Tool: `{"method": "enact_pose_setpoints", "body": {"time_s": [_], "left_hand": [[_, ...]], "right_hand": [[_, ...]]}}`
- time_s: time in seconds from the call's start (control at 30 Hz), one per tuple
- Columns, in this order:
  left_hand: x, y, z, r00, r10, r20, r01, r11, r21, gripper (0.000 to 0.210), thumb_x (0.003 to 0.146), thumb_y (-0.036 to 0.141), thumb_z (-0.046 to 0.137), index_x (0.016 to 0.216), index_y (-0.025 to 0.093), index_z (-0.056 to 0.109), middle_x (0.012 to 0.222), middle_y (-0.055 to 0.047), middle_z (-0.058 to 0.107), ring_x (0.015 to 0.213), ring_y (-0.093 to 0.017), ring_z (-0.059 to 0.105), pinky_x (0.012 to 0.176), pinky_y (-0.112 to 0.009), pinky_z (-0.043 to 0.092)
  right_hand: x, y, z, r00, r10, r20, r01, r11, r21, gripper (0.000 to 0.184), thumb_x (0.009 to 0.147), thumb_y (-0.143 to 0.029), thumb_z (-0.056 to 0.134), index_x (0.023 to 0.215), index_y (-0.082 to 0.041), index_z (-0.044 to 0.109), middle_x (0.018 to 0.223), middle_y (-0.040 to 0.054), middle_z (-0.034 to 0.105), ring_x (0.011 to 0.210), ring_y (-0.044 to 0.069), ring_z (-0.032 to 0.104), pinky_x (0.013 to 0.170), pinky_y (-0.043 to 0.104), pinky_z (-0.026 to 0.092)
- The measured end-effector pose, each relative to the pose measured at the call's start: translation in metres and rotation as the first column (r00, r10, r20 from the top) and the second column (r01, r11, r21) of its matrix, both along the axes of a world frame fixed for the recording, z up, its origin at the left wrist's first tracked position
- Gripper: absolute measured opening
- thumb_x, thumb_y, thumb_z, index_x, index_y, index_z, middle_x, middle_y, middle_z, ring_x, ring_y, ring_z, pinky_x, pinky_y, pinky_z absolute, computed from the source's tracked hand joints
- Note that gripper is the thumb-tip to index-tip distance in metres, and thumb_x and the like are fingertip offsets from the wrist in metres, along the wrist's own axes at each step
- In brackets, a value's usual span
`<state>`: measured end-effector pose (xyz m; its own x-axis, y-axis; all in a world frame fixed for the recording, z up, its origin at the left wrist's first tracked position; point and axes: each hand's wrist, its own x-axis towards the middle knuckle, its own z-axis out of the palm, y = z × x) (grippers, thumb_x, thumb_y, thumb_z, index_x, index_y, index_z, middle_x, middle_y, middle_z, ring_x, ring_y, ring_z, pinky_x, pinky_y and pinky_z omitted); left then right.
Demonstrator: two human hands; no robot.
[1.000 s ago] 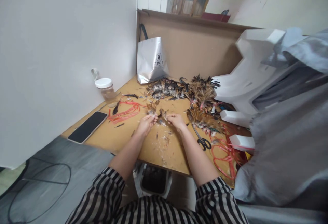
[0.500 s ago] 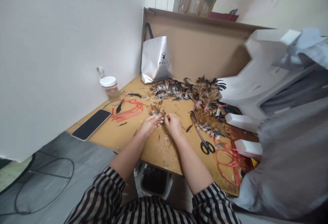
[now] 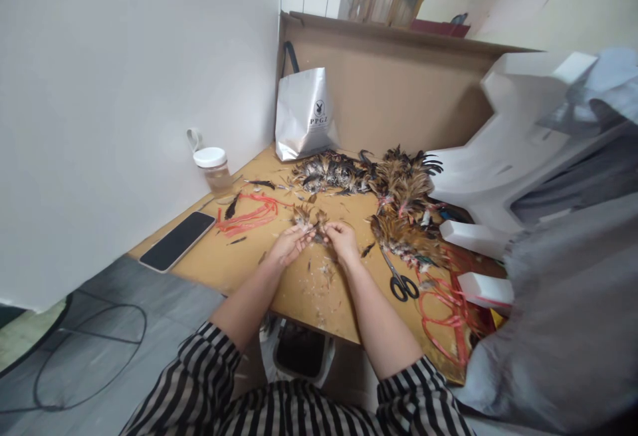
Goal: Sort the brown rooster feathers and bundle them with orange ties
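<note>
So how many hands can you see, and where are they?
2. The left hand is in the middle, holding brown feathers. The right hand is just beside it, its fingertips pinched at small dark feathers. No other hands show.

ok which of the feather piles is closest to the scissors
The brown front pile, on the right: the scissors lie against or just beside its near edge. The dark speckled pile and the bushy brown pile both sit farther back.
</note>
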<state>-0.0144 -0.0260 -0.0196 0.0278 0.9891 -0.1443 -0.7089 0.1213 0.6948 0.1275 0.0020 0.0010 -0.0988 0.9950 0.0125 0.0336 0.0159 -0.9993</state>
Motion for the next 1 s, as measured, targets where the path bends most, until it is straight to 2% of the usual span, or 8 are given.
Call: {"method": "enact_pose_setpoints", "body": {"time_s": [0.07, 0.17, 0.3, 0.4, 0.5, 0.7, 0.83, 1.0], "left_hand": [[-0.001, 0.001, -0.001, 0.998, 0.066, 0.001, -0.066, 0.998, 0.005, 0.009, 0.07, 0.01, 0.063, 0.079, 0.009, 0.065, 0.076, -0.007, 0.066, 0.067, -0.009, 0.062, 0.061, -0.016, 0.047], [0.0, 0.001, -0.001, 0.993, 0.112, -0.042, -0.11, 0.993, 0.046, 0.014, 0.068, 0.016, 0.066, 0.081, 0.01, 0.065, 0.077, -0.007, 0.066, 0.068, -0.01, 0.062, 0.063, -0.019, 0.047], [0.004, -0.002, -0.001, 0.976, 0.109, -0.189, -0.085, 0.988, 0.132, 0.022, 0.064, 0.026, 0.069, 0.079, 0.01, 0.066, 0.074, -0.008, 0.067, 0.066, -0.011, 0.06, 0.061, -0.02, 0.045], [0.006, -0.001, -0.003, 0.924, 0.144, -0.354, -0.088, 0.982, 0.168, 0.02, 0.064, 0.03, 0.068, 0.071, 0.011, 0.066, 0.066, -0.006, 0.065, 0.057, -0.01, 0.056, 0.055, -0.019, 0.042], [0.007, 0.0, -0.004, 0.897, 0.165, -0.41, -0.098, 0.979, 0.18, 0.019, 0.065, 0.03, 0.067, 0.067, 0.011, 0.065, 0.06, -0.004, 0.063, 0.049, -0.008, 0.051, 0.049, -0.019, 0.038], [0.009, -0.001, 0.002, 0.955, 0.224, -0.194, -0.204, 0.972, 0.116, 0.022, 0.061, 0.028, 0.07, 0.073, 0.011, 0.063, 0.062, -0.001, 0.061, 0.056, -0.009, 0.054, 0.058, -0.022, 0.042], [0.011, -0.002, 0.007, 0.959, 0.282, -0.028, -0.278, 0.956, 0.091, 0.017, 0.064, 0.021, 0.068, 0.076, 0.012, 0.061, 0.07, -0.002, 0.063, 0.066, -0.01, 0.057, 0.066, -0.022, 0.043], [0.009, -0.001, 0.007, 0.964, 0.254, 0.079, -0.254, 0.967, 0.001, 0.013, 0.072, 0.017, 0.06, 0.083, 0.013, 0.057, 0.076, -0.006, 0.064, 0.068, -0.013, 0.06, 0.062, -0.024, 0.045]], "right_hand": [[0.0, -0.001, 0.002, 0.98, 0.056, -0.189, -0.083, 0.986, -0.141, 0.022, 0.059, -0.034, 0.062, 0.068, -0.014, 0.06, 0.055, -0.001, 0.058, 0.04, 0.006, 0.039, 0.039, 0.018, 0.027], [-0.002, -0.005, 0.006, 0.939, 0.116, -0.325, -0.197, 0.953, -0.229, 0.021, 0.054, -0.03, 0.066, 0.066, -0.014, 0.061, 0.059, -0.0003, 0.061, 0.04, 0.004, 0.038, 0.038, 0.016, 0.024], [-0.007, -0.01, 0.006, 0.938, 0.105, -0.331, -0.188, 0.954, -0.232, 0.02, 0.053, -0.028, 0.068, 0.065, -0.013, 0.061, 0.06, 0.0007, 0.062, 0.041, 0.003, 0.041, 0.037, 0.014, 0.026], [-0.01, -0.012, 0.007, 0.934, 0.1, -0.343, -0.186, 0.956, -0.226, 0.02, 0.054, -0.028, 0.067, 0.065, -0.013, 0.06, 0.057, 0.0005, 0.061, 0.041, 0.003, 0.043, 0.038, 0.014, 0.028], [-0.012, -0.013, 0.007, 0.931, 0.108, -0.35, -0.197, 0.953, -0.229, 0.02, 0.054, -0.028, 0.068, 0.064, -0.013, 0.06, 0.057, 0.0013, 0.062, 0.043, 0.004, 0.047, 0.039, 0.014, 0.031], [-0.018, -0.017, 0.005, 0.937, 0.11, -0.331, -0.184, 0.962, -0.201, 0.022, 0.054, -0.03, 0.067, 0.067, -0.013, 0.061, 0.061, 0.002, 0.064, 0.043, 0.005, 0.049, 0.038, 0.014, 0.032], [-0.025, -0.02, 0.002, 0.954, 0.098, -0.283, -0.157, 0.969, -0.193, 0.022, 0.055, -0.03, 0.066, 0.068, -0.014, 0.06, 0.061, 0.002, 0.064, 0.044, 0.006, 0.052, 0.038, 0.015, 0.034], [-0.033, -0.022, -0.006, 0.981, 0.131, -0.146, -0.149, 0.981, -0.127, 0.017, 0.058, -0.027, 0.062, 0.068, -0.015, 0.057, 0.056, 0.0001, 0.061, 0.046, 0.008, 0.055, 0.04, 0.017, 0.037]]}}
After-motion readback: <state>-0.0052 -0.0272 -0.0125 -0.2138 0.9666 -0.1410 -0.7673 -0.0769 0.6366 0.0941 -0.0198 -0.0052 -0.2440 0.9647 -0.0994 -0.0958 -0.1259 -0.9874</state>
